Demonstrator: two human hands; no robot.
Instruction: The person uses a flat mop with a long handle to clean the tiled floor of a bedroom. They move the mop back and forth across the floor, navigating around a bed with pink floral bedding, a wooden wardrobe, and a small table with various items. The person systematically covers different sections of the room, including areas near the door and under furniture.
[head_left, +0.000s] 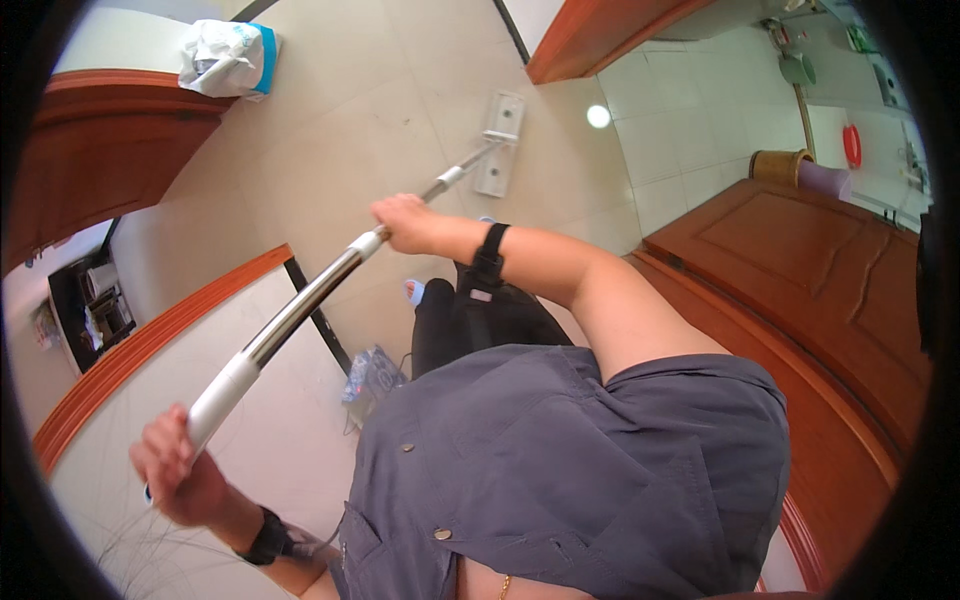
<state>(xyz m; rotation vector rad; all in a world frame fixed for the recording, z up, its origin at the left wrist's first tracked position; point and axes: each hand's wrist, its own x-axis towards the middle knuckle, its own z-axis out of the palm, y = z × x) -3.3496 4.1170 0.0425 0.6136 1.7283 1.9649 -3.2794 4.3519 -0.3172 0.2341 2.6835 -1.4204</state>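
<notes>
A flat mop with a long metal pole (304, 307) runs diagonally from lower left to upper middle. My left hand (180, 469) is wrapped around the white grip (223, 397) at the pole's top end. Farther down, my right hand (405, 223) is closed around the pole between two white collars. The white rectangular mop head (493, 172) lies on the beige tile floor (330, 142) in front of me, beyond my feet. Its underside is hidden. Each wrist wears a black strap.
A white and blue plastic bag (229, 60) is by the brown wooden door (112, 157) at upper left. A wood-trimmed wall end (225, 322) stands close on my left. Another wooden door (795, 262) is on the right, near a brown bucket (776, 168). A patterned bag (371, 375) sits low beside my legs.
</notes>
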